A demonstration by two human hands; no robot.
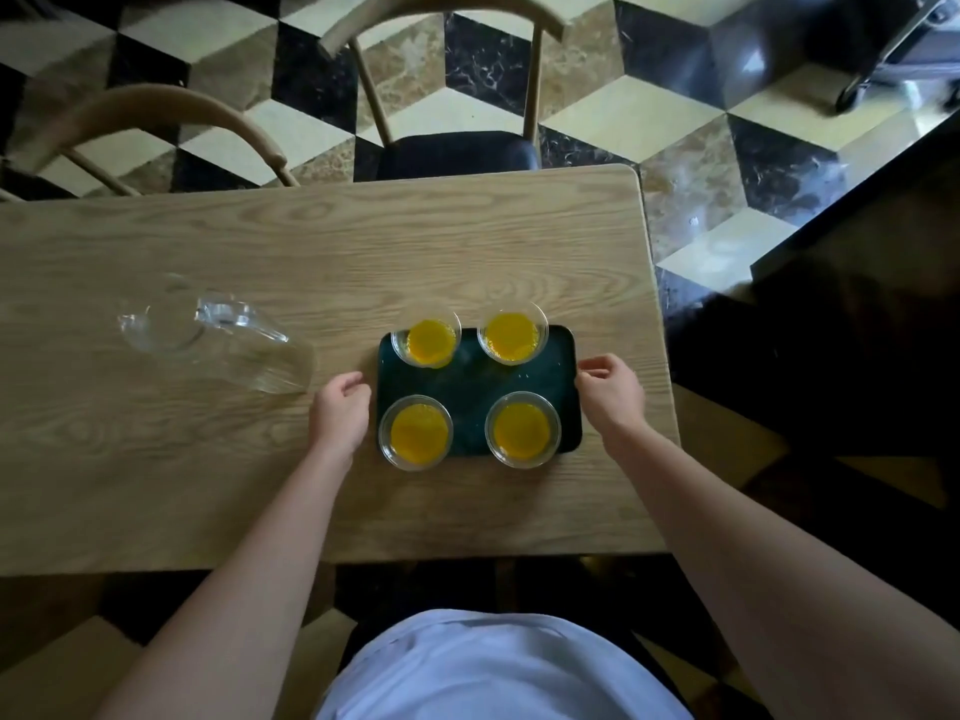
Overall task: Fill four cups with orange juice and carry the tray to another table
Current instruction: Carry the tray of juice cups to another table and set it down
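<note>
Tray of dark green plastic, rectangular with rounded corners point(475, 392), lying flat on the light oak-grain wooden table point(260, 485) toward its right edge, long axis running left to right between the two hands. Four clear plastic cups filled with orange juice standing upright on it, one per corner: far-left cup point(427, 337), far-right cup point(513, 334), near-left cup point(415, 432), near-right cup point(523, 430). Filling judged done; carrying not yet begun, tray flat on the table.

Left hand point(340, 415) at the tray's left short edge, fingers point(358, 387) loosely curled toward the rim, contact with it not clear. Right hand point(613, 392) at the right short edge, fingers point(587, 368) curled in at the far-right corner, seemingly touching or pinching the rim there, though too small to tell for certain. Both hands equally near, one per end, so a level two-handed lift along the short edges looks the natural next move. Near-left cup overhanging the rim just beside the left hand: risk of a knock.

Empty clear glass pitcher point(218, 340) to the left of the tray, apart from it. Wooden chairs point(441, 70) beyond the table's far edge, over a black-and-cream tiled floor point(675, 122).
</note>
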